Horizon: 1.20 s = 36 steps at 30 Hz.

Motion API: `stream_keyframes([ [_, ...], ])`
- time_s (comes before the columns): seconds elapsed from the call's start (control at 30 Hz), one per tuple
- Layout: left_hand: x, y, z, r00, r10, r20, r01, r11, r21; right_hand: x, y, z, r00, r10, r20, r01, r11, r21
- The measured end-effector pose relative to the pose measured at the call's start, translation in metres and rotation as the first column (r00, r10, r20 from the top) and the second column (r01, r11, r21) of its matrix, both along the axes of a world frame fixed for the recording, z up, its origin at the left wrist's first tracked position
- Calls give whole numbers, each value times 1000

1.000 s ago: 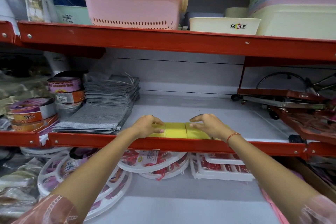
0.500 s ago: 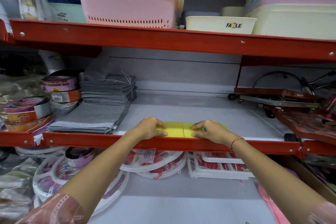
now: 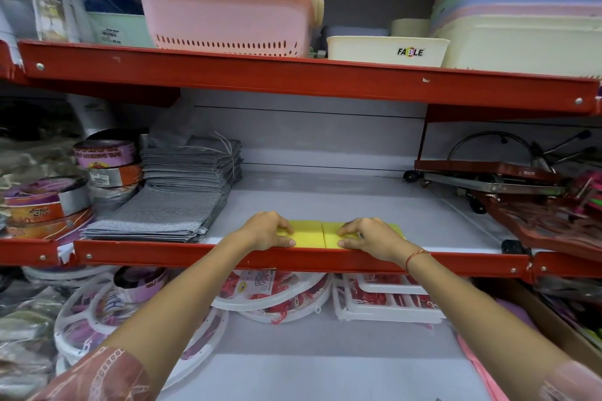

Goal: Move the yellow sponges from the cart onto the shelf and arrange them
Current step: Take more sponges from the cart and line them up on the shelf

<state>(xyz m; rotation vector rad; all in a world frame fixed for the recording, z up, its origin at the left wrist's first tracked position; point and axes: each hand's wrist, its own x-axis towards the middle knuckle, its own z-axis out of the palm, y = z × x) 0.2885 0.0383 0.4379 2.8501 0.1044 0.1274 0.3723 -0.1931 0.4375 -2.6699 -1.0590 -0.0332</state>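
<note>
Yellow sponges [image 3: 309,234] lie side by side in a row at the front edge of the middle shelf [image 3: 325,198], just behind its red lip. My left hand [image 3: 267,231] rests on the left end of the row, fingers curled over a sponge. My right hand [image 3: 371,238] covers the right end, fingers pressed on the top. Two sponge tops show between the hands; the outer ones are mostly hidden. The cart is out of view.
Folded grey cloths [image 3: 176,198] lie left of the sponges, with tape rolls [image 3: 104,156] beyond. Red trolleys [image 3: 521,192] fill the shelf's right side. Pastel baskets [image 3: 228,13] sit on the upper shelf. White round racks [image 3: 267,296] lie on the lower shelf.
Both hands have slid the sponge row back toward the shelf's front lip and drawn closer together over it. The view has shifted slightly.
</note>
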Motion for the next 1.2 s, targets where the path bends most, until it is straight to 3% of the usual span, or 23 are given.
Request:
stream_keyframes([
  [0.33, 2, -5, 7, 998, 22, -52, -22, 1000, 11, -4, -7, 5, 1000, 6, 17, -7, 1000, 30],
  [0.47, 4, -14, 8, 999, 42, 35, -41, 999, -36, 9, -32, 16, 997, -79, 8, 77, 991, 111],
  [0.7, 15, -47, 8, 995, -52, 82, 57, 997, -51, 30, -71, 14, 979, -200, -25, 200, 980, -20],
  [1.2, 24, -57, 2, 995, -91, 35, 91, 996, 1, 25, -60, 9, 993, -113, -36, 113, 994, -5],
])
